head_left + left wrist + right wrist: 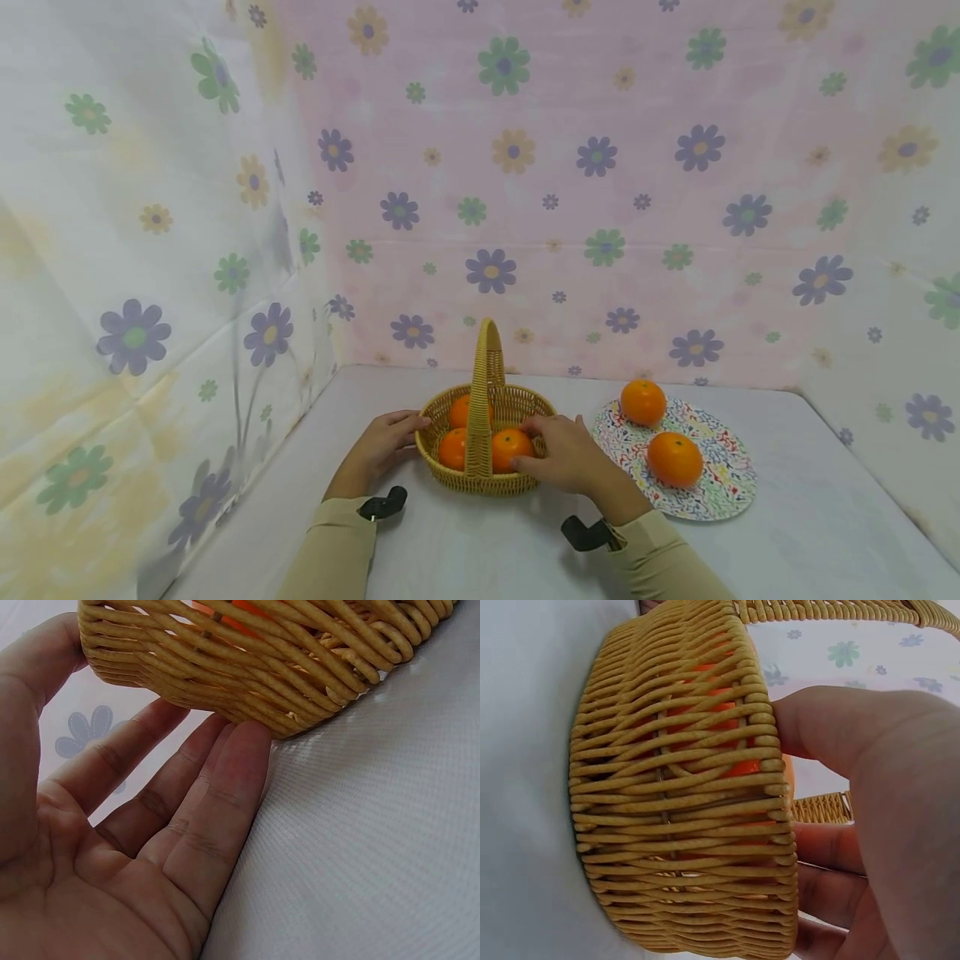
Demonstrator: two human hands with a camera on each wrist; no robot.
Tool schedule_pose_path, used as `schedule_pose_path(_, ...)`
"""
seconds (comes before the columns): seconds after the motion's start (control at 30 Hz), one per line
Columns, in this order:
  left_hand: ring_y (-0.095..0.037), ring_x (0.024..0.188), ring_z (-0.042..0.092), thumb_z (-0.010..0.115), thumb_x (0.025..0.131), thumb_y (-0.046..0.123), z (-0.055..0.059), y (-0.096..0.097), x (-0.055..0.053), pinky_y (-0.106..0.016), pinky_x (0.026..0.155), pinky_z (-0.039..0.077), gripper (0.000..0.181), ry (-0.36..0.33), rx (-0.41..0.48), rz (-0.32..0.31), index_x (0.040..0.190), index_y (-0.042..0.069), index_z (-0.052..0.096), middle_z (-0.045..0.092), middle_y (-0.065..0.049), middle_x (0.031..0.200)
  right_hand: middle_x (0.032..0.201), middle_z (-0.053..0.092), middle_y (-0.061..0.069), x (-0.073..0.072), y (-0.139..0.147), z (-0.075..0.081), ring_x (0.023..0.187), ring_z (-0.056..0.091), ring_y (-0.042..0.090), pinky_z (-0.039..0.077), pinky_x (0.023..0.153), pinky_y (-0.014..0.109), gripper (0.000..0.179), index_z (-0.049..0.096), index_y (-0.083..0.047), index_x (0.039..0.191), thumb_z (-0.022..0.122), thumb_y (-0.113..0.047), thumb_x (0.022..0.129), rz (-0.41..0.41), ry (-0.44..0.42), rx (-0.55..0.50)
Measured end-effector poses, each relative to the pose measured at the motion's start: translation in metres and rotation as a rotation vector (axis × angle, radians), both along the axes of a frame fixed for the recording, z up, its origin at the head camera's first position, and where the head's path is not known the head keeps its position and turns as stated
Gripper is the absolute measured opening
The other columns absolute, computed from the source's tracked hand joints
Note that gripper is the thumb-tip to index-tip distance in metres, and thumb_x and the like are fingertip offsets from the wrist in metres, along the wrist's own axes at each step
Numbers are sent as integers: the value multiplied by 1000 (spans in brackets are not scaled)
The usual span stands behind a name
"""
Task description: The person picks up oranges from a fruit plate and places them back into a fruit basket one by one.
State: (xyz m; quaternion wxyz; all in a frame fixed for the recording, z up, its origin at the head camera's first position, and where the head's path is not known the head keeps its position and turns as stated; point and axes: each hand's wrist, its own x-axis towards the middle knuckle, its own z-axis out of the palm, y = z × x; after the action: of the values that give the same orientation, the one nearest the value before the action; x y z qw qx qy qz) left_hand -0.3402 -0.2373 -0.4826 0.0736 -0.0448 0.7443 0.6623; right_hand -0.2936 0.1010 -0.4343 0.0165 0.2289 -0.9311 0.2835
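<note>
A yellow wicker basket (498, 483) with a tall arched handle stands on the table and holds three oranges. At its left side my left hand (382, 443) grips it, thumb at the rim and fingers against the outer weave; the left wrist view shows these fingers (225, 780) touching the lower wall. My right hand (568, 454) reaches over the right rim and holds the front right orange (512, 448) between thumb and fingers, inside the basket. The right wrist view hides most of that orange behind the weave (682, 795). Two other oranges, one at the back (461, 412) and one front left (452, 450), lie left of it.
To the right lies a round plate (720, 492) with a multicoloured speckled pattern. On it are two oranges, one behind (642, 403) and one in front (675, 460). White cloth covers the table (450, 550); flowered cloth walls (555, 275) stand behind and at both sides.
</note>
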Motion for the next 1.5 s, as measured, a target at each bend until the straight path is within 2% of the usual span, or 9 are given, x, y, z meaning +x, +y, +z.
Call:
schedule_pose_path(0.27,-21,107,71,76,93,39,1,0,0,-40,97,60,53,0,-11,-11,131,4,68,70,-11,130,122,74,1,2,3,7,124,64,27,21,119,76,44,72,-14,125,76,-42,90,7,24,-12)
schedule_pose_path(0.5,-21,107,71,76,93,38,0,0,0,-39,96,61,52,-3,-9,-2,131,4,68,70,-12,129,119,74,-1,3,5,9,118,65,23,25,120,72,38,73,-17,122,76,-39,91,-7,26,-22)
schedule_pose_path(0.63,-22,106,71,75,94,36,-1,1,1,-38,94,61,51,-3,3,-3,131,3,68,70,-13,129,119,74,1,4,7,11,112,66,21,47,111,59,36,73,-15,121,75,-36,92,6,22,-43)
schedule_pose_path(0.73,-22,105,72,75,94,34,-4,1,2,-37,92,62,49,-11,15,-3,131,2,68,70,-13,128,120,73,2,6,10,13,113,66,23,56,101,51,35,73,-14,122,75,-33,93,12,17,-62)
schedule_pose_path(0.87,-21,104,72,74,95,34,-4,1,2,-37,91,62,48,1,16,6,130,2,68,71,-13,127,124,73,3,8,13,15,119,65,27,54,104,52,34,73,-16,124,75,-33,94,-12,28,-91)
schedule_pose_path(1.03,-22,104,72,75,94,34,-2,1,1,-38,92,62,49,13,12,5,130,2,68,71,-13,128,117,72,2,12,21,10,110,65,23,56,100,47,30,73,-17,121,76,-31,94,-51,68,-91)
schedule_pose_path(1.13,-21,104,72,76,93,36,-2,1,1,-38,92,62,50,12,9,2,130,3,69,71,-12,128,118,70,-2,13,27,5,112,62,21,55,102,47,27,74,-22,117,78,-31,92,-74,116,-78)
schedule_pose_path(1.3,-21,103,72,77,92,35,-3,2,2,-38,92,62,49,16,16,2,129,3,69,71,-12,128,141,61,2,18,42,1,134,53,28,47,112,57,37,68,-22,125,77,-31,90,-165,164,-33)
schedule_pose_path(1.5,-22,104,72,77,92,33,-2,2,1,-38,92,62,48,21,12,13,129,3,69,71,-12,128,144,58,8,24,67,3,138,48,34,42,113,65,45,61,-17,131,78,-28,90,-218,167,-63)
